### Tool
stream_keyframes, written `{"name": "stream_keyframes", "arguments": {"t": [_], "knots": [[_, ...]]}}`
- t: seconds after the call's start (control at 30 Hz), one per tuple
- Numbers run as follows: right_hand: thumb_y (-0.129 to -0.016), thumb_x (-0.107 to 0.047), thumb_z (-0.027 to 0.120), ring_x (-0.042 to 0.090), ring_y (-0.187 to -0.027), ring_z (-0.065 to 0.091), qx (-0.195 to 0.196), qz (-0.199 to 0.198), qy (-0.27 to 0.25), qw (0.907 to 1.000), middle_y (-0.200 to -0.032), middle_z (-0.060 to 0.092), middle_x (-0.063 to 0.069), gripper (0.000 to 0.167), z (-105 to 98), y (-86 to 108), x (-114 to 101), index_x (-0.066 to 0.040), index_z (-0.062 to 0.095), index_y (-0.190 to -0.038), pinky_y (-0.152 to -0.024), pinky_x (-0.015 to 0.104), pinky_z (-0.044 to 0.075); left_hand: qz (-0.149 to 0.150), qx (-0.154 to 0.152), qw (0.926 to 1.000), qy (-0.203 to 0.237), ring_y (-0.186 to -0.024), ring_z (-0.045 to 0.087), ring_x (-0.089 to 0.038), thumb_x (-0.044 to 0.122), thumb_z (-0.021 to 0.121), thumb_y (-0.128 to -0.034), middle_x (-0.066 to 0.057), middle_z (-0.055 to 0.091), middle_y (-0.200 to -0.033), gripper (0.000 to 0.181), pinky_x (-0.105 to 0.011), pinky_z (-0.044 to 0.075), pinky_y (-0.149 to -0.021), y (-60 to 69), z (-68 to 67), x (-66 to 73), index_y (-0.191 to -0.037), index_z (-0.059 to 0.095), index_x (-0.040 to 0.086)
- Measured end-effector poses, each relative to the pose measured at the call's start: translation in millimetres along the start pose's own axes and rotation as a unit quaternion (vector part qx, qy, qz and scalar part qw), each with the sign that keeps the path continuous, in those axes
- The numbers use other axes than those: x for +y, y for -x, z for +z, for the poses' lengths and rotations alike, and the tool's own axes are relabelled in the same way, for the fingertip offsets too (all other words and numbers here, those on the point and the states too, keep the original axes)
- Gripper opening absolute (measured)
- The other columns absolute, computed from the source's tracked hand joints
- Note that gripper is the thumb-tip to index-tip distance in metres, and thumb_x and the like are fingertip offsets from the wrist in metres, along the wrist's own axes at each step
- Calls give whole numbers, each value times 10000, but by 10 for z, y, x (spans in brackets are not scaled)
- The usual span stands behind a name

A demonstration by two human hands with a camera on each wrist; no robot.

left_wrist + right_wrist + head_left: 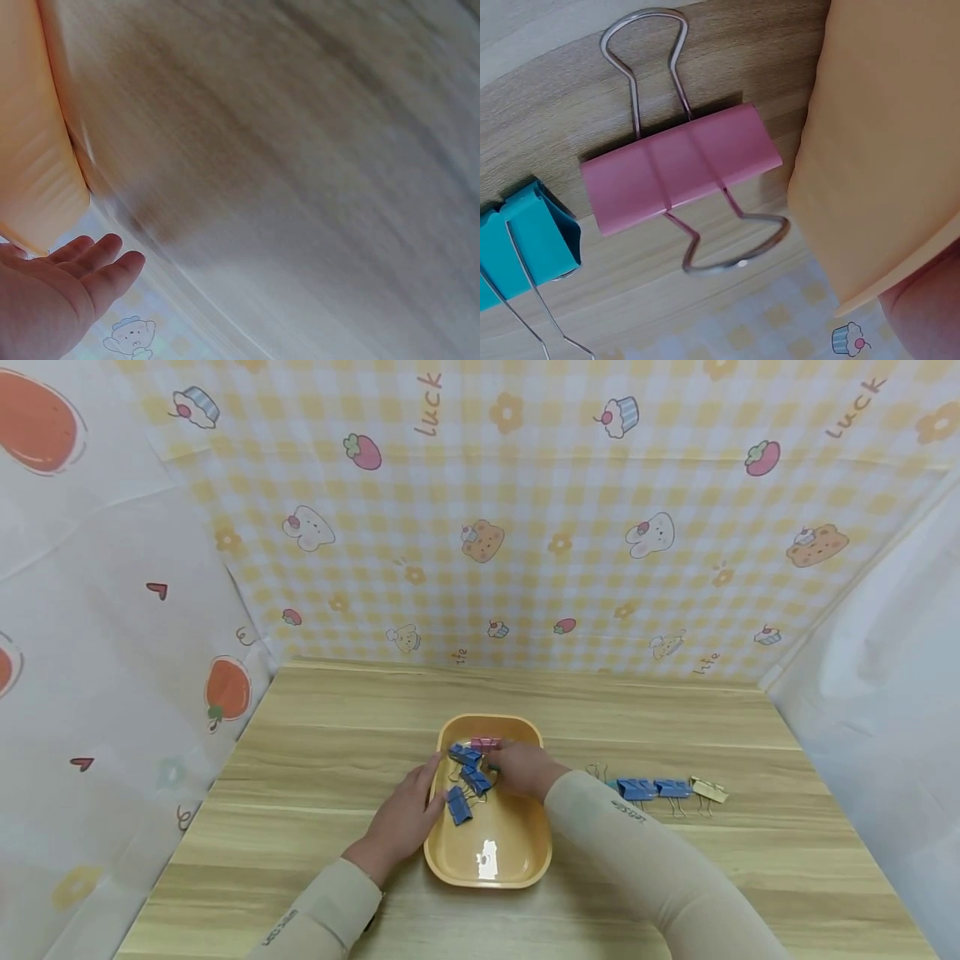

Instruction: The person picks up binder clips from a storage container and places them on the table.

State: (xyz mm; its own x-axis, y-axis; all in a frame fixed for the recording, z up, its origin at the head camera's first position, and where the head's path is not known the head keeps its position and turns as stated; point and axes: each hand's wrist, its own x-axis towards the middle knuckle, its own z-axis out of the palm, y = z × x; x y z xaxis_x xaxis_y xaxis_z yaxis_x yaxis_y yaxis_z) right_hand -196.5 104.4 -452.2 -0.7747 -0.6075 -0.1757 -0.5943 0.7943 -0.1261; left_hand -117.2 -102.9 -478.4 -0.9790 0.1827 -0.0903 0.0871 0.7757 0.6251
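Note:
Inside the yellow tray (491, 884) lie several blue binder clips (459, 807) and a pink binder clip (485, 744). My left hand (405, 814) rests along the tray's left rim, fingers extended; the left wrist view shows these fingers (112, 281) beside the tray wall. My right hand (522, 768) reaches over the right rim, its fingertips at the pink clip and a small dark green piece (492, 767). Its grip is hidden. On the table under the right forearm, the right wrist view shows another pink binder clip (682, 169) beside a teal binder clip (529, 244).
Right of the tray, a row of binder clips continues on the wooden table (300, 777) with two blue clips, including one blue clip (636, 789), and a pale yellow clip (708, 789). A checked cloth (525, 593) hangs behind the table; white cloths flank it.

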Motion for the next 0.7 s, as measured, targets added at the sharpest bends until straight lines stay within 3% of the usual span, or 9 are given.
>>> {"name": "stream_keyframes", "arguments": {"t": [0.2,0.5,0.7], "knots": [[-827,-88,718,214,-834,602,-2,-4,-33,10000,-1002,614,50,251,33,-14,8,-176,714,-1062,-794,380,542,7,-10,10000,30,-1308,434,-402,342,474,-1014,-189,397,-1476,621,-558,399,-1027,5,-13,14,-1554,205,193],[-848,-91,714,230,-938,594,-287,171,226,9992,-1055,618,63,226,40,-35,-3,-180,702,-1055,-871,388,526,23,-18,10000,62,-1311,431,-401,343,472,-1014,-187,394,-1478,620,-557,392,-1035,9,-25,20,-1553,208,189],[-802,-56,758,233,-928,583,-334,171,322,9988,-1076,602,56,290,24,-28,-16,-186,686,-1051,-844,387,532,30,-17,10000,43,-1315,431,-394,344,470,-1015,-185,396,-1478,622,-549,391,-1040,10,-17,9,-1554,207,180]]}}
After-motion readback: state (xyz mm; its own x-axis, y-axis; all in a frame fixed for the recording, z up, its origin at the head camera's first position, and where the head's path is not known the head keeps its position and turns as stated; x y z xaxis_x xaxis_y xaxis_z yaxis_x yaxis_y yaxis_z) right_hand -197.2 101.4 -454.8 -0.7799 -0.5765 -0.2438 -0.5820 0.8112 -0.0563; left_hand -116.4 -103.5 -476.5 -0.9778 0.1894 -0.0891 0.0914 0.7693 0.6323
